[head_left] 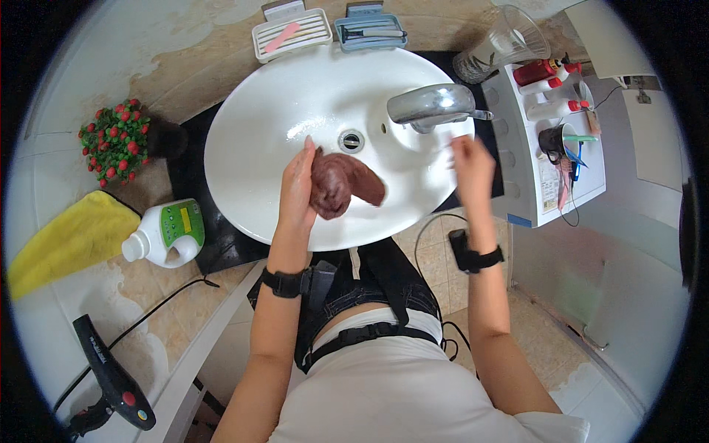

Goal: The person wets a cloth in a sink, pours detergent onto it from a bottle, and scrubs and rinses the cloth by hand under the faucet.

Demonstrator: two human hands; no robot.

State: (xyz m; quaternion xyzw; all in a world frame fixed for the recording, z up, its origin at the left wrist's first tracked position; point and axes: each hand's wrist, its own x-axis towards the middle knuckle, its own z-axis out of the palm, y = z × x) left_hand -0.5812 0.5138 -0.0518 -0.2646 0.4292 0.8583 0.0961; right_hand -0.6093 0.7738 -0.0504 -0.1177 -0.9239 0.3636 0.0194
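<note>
A bundled brown cloth [338,184], wet-looking, hangs over the near part of the white sink basin [251,140]. My left hand [297,184] is closed on its left side, with one end of the cloth flaring out to the right. To the right of the basin, my right hand [473,164] is raised just below the chrome faucet [436,103] and its lever, apart from both. Its fingers look curled but are smeared by motion. The drain [351,141] lies just beyond the cloth. Water drops glisten on the basin's left slope.
On the left are a potted plant with red berries [118,144], a yellow towel [70,236], a white jug with a green label [166,232] and a black hair dryer [114,376]. Two soap dishes [292,35] stand behind the basin. A white cabinet [550,177] with bottles is at right.
</note>
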